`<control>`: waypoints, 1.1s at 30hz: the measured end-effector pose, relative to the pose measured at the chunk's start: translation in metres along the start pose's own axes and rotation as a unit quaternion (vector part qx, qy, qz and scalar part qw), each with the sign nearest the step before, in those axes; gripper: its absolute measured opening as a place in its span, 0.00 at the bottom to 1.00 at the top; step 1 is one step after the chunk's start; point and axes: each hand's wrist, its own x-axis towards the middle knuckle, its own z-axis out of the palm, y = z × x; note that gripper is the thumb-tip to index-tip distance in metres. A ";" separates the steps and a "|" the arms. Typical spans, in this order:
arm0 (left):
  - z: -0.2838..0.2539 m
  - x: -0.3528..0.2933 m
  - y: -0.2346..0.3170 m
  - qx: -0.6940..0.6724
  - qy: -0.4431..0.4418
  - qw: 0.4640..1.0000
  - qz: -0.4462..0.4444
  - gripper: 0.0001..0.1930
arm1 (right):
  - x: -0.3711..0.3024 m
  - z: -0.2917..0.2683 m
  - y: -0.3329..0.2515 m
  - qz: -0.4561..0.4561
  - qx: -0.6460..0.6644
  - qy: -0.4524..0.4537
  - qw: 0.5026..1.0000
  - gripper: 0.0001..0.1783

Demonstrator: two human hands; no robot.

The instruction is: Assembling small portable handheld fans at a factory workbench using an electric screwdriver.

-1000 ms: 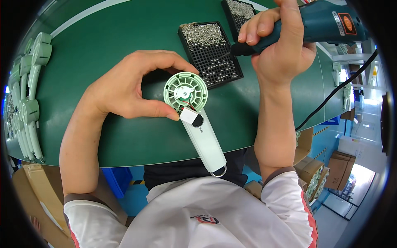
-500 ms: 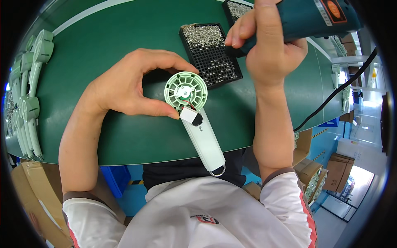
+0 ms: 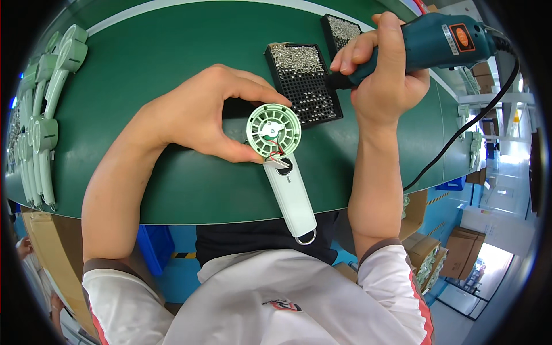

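Note:
My left hand (image 3: 201, 112) is closed round the rim of the head of a pale green handheld fan (image 3: 292, 198), thumb on the near side and fingers on the far side. Its round, ribbed housing faces up, with red wires running to a small white piece (image 3: 277, 164) near the top of the handle. The handle points toward me, past the table edge, and ends in a metal ring. My right hand (image 3: 385, 80) grips a teal corded electric screwdriver (image 3: 440, 43). The dark nose of the screwdriver is over the right side of a black screw tray (image 3: 296, 85); its bit cannot be made out.
Behind the first tray stands a second black tray (image 3: 329, 37) of screws. Several pale green fans (image 3: 45, 135) lie stacked at the left of the green table (image 3: 172, 46). The black cord (image 3: 460, 138) hangs at the right. Cardboard boxes (image 3: 463, 250) and a blue bin (image 3: 155, 247) are below.
The small white piece at the fan has tipped from showing its flat face to nearly edge-on. The whole view has shifted slightly; both hands keep their holds.

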 end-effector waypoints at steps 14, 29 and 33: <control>0.001 -0.001 -0.009 0.004 0.001 1.000 0.022 0.33 | 0.001 0.011 -0.050 0.026 0.134 -0.011 0.991 0.18; -0.001 0.001 -0.004 -0.003 0.007 1.000 0.026 0.31 | -0.027 0.023 -0.061 0.084 0.254 -0.238 0.934 0.27; 0.000 0.002 -0.005 0.000 0.009 0.999 0.031 0.31 | -0.029 0.023 -0.059 0.083 0.246 -0.225 0.939 0.27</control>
